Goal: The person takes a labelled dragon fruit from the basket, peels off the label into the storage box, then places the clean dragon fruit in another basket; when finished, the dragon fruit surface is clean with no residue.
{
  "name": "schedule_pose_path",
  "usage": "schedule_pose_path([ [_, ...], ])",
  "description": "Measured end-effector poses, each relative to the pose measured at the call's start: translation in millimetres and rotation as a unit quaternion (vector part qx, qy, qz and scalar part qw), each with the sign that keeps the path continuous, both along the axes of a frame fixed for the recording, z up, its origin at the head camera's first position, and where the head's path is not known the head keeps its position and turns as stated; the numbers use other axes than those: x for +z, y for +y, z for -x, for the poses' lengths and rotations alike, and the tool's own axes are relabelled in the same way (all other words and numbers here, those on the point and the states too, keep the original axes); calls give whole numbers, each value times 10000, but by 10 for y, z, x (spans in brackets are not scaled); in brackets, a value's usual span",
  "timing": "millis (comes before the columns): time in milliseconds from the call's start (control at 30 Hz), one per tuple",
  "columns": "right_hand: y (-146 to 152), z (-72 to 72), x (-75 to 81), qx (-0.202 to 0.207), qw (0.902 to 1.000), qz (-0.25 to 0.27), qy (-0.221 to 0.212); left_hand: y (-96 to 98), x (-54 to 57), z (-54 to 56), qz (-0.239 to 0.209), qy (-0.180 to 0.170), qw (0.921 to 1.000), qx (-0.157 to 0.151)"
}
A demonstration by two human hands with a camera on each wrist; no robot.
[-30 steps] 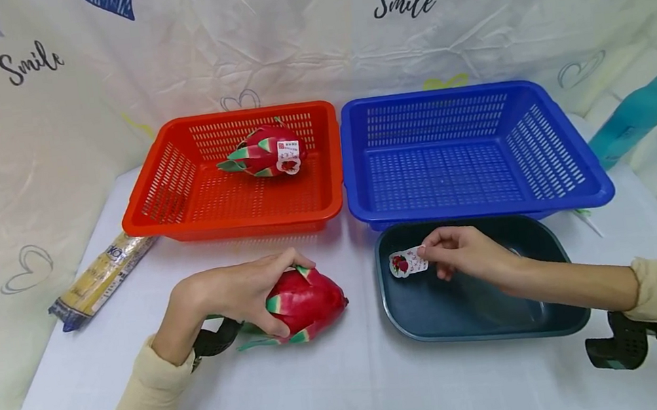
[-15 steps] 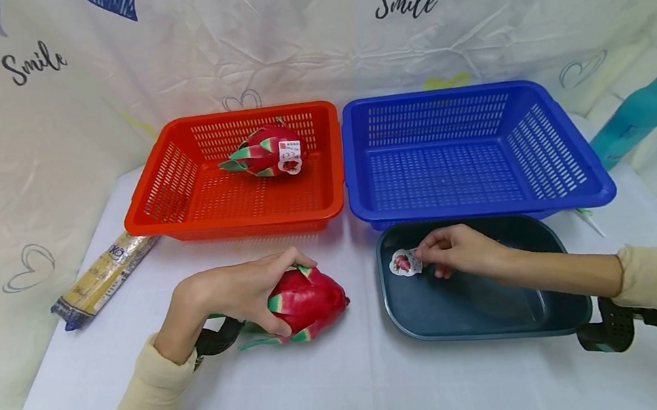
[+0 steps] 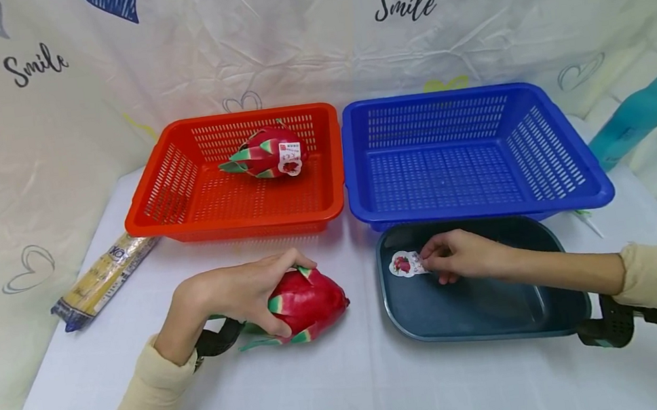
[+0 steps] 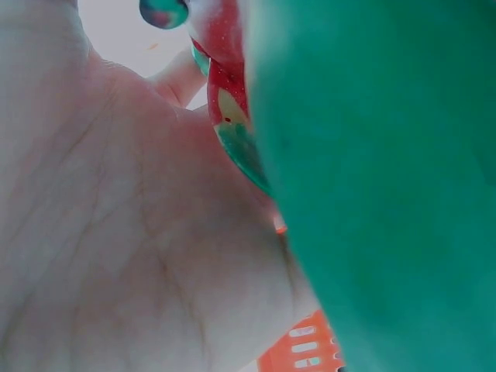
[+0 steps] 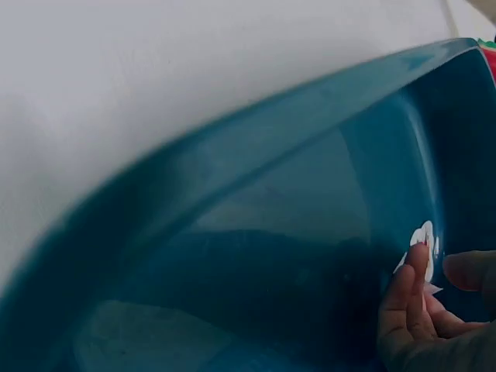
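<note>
In the head view, my left hand [image 3: 247,293] grips a red dragon fruit [image 3: 310,303] with green-tipped scales, lying on the white table. Thumb and fingers span its leafy end; in the left wrist view its green leaf [image 4: 387,186] fills the right side beside my palm. My right hand [image 3: 464,253] reaches into a dark teal tray [image 3: 474,336], fingertips pinching the right end of a white sticker with a dragon fruit picture [image 3: 402,264]. The sticker appears close over the tray floor, near its left wall. In the right wrist view, fingers [image 5: 399,298] partly cover the sticker [image 5: 426,232].
Behind stands a red basket [image 3: 238,224] holding another dragon fruit [image 3: 260,152] with a sticker on it. Beside it is a blue basket [image 3: 482,206], overlapping the tray's back rim. A noodle packet [image 3: 106,277] lies at left; a turquoise bottle [image 3: 637,116] leans at right.
My right hand has lowered the sticker slightly and drawn a little right over the last half second, showing more of the sticker. The left hand and its dragon fruit stay put.
</note>
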State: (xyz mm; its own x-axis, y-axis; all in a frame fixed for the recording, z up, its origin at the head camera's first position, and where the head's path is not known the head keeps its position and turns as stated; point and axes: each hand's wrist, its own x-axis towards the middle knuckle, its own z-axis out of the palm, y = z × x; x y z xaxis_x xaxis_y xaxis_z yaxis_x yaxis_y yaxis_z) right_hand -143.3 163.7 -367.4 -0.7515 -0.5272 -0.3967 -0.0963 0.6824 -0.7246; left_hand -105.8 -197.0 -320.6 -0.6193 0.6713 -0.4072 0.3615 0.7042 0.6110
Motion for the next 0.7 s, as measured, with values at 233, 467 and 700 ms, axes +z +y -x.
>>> schedule_pose_path([
  [233,62,47,-22,974,9851,-416,1353,3,4,-4,7,10,10000,7],
  [467,59,58,40,1922,9379,-836,2763,-6,3,-2,-6,-14,10000,32],
  [700,19,101,85,2332,9062,-1112,3346,-3,-2,0,-14,3,10000,22],
])
